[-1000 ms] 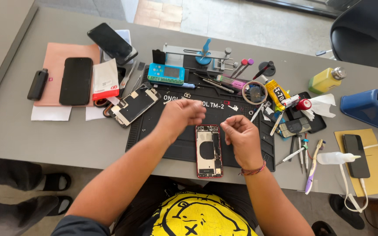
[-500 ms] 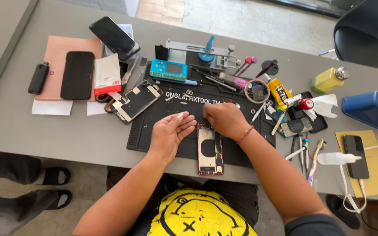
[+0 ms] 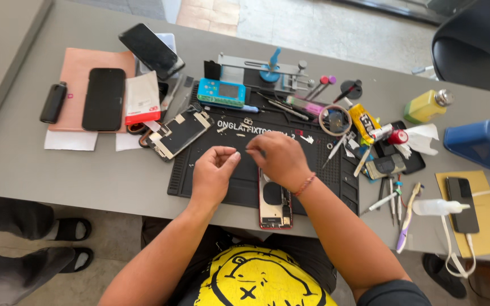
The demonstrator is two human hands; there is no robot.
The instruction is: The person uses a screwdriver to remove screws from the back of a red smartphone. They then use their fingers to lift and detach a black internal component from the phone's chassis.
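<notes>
An opened phone with a red frame (image 3: 274, 202) lies on a black repair mat (image 3: 199, 182) at the table's near edge. My right hand (image 3: 280, 160) hovers over the mat just above the phone's top, its fingertips pinched together and pointing left; anything between them is too small to make out. My left hand (image 3: 213, 173) rests on the mat a little to the left, fingers curled in, thumb and forefinger close to the right hand's fingertips. Tiny loose parts lie on the mat near both. A detached phone screen (image 3: 179, 131) lies at the mat's upper left corner.
Several tools, tweezers and screwdrivers (image 3: 393, 199) lie right of the mat, with a yellow bottle (image 3: 426, 106) and a blue box (image 3: 482, 145). A black phone (image 3: 104, 98) lies on a pink pad at left. A metal clamp jig (image 3: 262, 71) stands behind. Another person's sandalled feet (image 3: 69, 229) are at lower left.
My right hand moved from the phone's right side up and left over the mat. My left hand came back toward me, opened palm up, then curled its fingers in.
</notes>
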